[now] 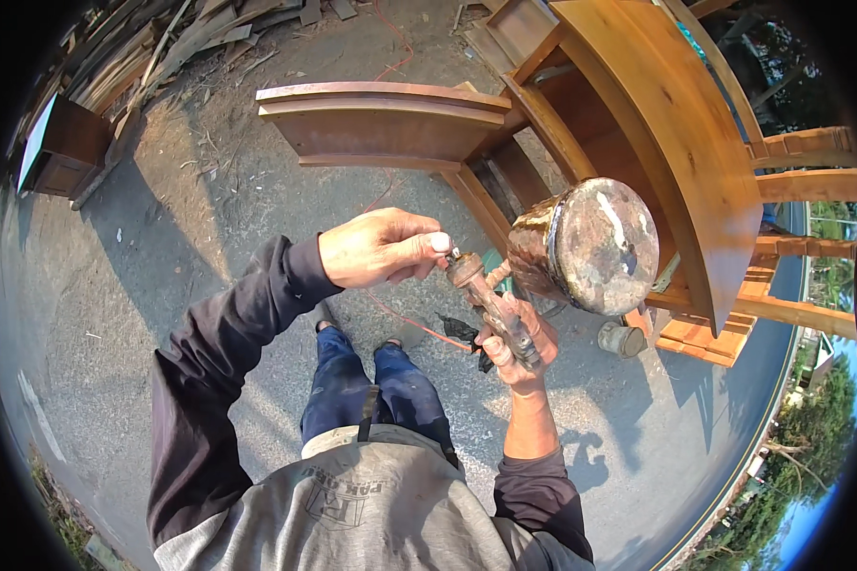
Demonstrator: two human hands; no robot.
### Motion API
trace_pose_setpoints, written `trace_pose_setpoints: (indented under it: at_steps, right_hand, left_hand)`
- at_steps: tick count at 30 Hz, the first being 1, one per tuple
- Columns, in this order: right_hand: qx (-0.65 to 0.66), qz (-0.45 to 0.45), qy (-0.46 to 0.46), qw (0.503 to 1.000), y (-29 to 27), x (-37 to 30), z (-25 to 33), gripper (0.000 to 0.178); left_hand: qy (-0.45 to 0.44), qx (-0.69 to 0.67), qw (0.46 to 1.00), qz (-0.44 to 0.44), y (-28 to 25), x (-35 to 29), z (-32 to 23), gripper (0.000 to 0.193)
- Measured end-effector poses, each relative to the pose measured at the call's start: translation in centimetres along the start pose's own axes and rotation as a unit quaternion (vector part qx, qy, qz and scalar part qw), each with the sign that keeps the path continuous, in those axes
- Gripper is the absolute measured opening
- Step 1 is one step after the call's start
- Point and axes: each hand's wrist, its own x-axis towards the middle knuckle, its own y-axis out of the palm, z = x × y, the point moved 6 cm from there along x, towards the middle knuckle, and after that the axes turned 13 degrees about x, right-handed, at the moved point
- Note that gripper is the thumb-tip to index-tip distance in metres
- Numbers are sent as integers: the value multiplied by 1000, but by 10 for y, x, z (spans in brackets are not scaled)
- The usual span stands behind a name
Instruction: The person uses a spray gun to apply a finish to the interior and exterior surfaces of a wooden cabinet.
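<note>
My right hand (526, 344) is wrapped round the handle of a paint-stained spray gun (487, 293). Its round metal cup (607, 246), crusted with brown and pale paint, sticks out to the right with its flat end facing up at me. At the gun's nozzle end, the thumb and fingers of my left hand (379, 247) are pinched together on the tip. What exactly lies between those fingertips is mostly hidden. A thin red hose (419, 328) trails over the ground below the gun.
Varnished wooden furniture (671, 124) with a curved panel fills the upper right, and a flat wooden piece (381, 124) extends left from it. A small can (621, 339) stands on the pavement. Scrap boards (171, 52) and a dark wooden box (65, 147) lie at upper left.
</note>
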Motion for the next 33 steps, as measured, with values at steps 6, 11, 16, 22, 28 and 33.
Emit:
trace_pose_setpoints:
  at_steps: [6, 11, 16, 22, 28, 33]
  right_hand:
    - [-30, 73, -91, 993, 3, 5, 43, 49]
    - [59, 73, -25, 995, -11, -8, 50, 48]
    - [90, 59, -44, 993, -28, 13, 81, 53]
    - [46, 52, -112, 991, -53, 24, 113, 60]
    - [97, 98, -46, 989, -50, 14, 109, 65]
    - [161, 116, 46, 979, -43, 2, 74, 64]
  left_hand:
    - [-102, 104, 925, 350, 2, -8, -29, 43]
    - [224, 297, 915, 155, 2, -6, -86, 31]
    - [345, 346, 872, -12, 19, -11, -109, 28]
    - [441, 229, 856, -141, 40, 15, -108, 32]
    - [476, 178, 839, -195, 38, 13, -137, 30]
    - [444, 157, 854, -219, 34, 9, -145, 32]
